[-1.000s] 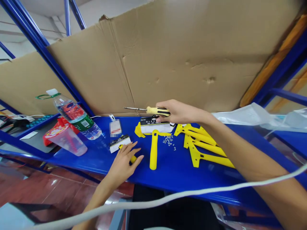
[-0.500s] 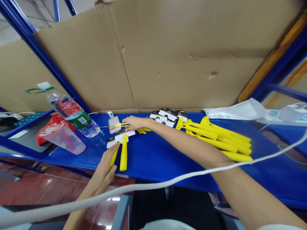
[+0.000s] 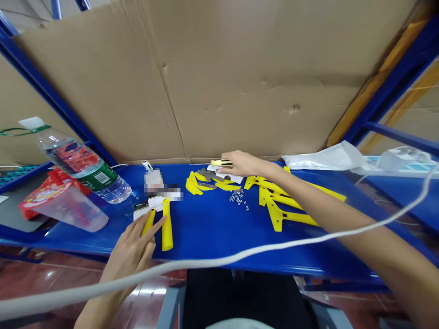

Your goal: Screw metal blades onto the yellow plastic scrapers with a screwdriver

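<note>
Two yellow handles [image 3: 167, 233] lie side by side near the front edge of the table [image 3: 212, 224], left of its middle, their far ends by some black-and-white packs [image 3: 141, 209]. The left hand [image 3: 128, 251] is at the front edge with its fingers over the left one of the pair, and one finger reaches across to the right one, seemingly touching it. Whether this grip is clamped on the handle or only rests there, I cannot tell.

The right hand [image 3: 243, 164] is at the back edge, its grip closed around a screwdriver [image 3: 217, 163], of which only the pale yellow and black handle shows, pointing left. White cards [image 3: 236, 178] lie just below these fingers; contact with them is unclear.

Beside the cards, toward the left end of the table, are flat yellow pieces [image 3: 192, 184] and grey blades [image 3: 206, 174]. Small white bits [image 3: 237, 197], some ring-like, are scattered just in front of the cards. Further toward the right end, several yellow tools [image 3: 276, 217] with flared heads lie in a group, partly hidden under the right forearm.

A tilted plastic bottle [image 3: 96, 171] and a clear cup [image 3: 72, 208] occupy the left end; a white plastic bag [image 3: 322, 157] lies along the back edge at the right.
</note>
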`<action>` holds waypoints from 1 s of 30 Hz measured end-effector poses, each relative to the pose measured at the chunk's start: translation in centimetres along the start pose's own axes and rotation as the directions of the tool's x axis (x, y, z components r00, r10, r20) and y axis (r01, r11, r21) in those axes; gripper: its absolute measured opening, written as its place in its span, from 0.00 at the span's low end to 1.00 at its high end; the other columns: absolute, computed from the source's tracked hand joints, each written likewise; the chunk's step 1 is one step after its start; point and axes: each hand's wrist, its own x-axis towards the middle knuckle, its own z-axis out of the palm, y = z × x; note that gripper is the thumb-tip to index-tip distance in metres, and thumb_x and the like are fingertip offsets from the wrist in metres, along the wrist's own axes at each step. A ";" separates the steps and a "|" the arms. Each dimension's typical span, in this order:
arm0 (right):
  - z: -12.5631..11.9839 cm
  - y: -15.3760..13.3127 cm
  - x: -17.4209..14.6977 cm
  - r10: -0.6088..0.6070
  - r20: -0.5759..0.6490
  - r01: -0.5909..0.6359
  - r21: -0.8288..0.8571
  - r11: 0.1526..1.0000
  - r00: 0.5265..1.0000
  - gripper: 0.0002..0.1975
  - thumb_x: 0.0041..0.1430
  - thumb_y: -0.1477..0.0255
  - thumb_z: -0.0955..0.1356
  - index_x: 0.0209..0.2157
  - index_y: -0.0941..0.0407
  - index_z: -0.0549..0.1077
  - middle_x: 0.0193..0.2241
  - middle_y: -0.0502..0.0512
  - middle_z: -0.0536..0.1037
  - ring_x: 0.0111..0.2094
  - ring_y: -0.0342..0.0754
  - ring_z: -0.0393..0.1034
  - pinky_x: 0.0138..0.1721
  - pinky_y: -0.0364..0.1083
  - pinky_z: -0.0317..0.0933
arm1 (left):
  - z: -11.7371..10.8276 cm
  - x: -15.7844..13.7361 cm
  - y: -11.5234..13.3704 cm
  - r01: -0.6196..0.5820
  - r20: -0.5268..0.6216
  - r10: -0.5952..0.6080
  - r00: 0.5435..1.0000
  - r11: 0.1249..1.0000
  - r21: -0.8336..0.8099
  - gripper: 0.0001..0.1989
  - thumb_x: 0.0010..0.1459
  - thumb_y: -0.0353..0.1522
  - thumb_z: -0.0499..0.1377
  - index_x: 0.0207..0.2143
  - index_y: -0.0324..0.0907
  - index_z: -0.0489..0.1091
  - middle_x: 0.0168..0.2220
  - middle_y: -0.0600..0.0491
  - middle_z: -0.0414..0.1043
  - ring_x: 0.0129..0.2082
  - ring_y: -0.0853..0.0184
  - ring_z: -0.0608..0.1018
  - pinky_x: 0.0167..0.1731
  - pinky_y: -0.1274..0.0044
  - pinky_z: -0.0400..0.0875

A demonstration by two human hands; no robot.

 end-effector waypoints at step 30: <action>0.8 9.2 -17.1 0.156 -0.586 -0.104 0.121 0.987 0.795 0.08 0.71 0.63 0.70 0.39 0.52 0.72 0.40 0.60 0.83 0.40 0.58 0.79 0.41 0.52 0.66 | 8.0 20.6 25.6 -0.598 -0.064 0.656 0.752 0.638 -0.485 0.13 0.75 0.39 0.59 0.54 0.43 0.76 0.54 0.45 0.78 0.55 0.56 0.76 0.57 0.63 0.72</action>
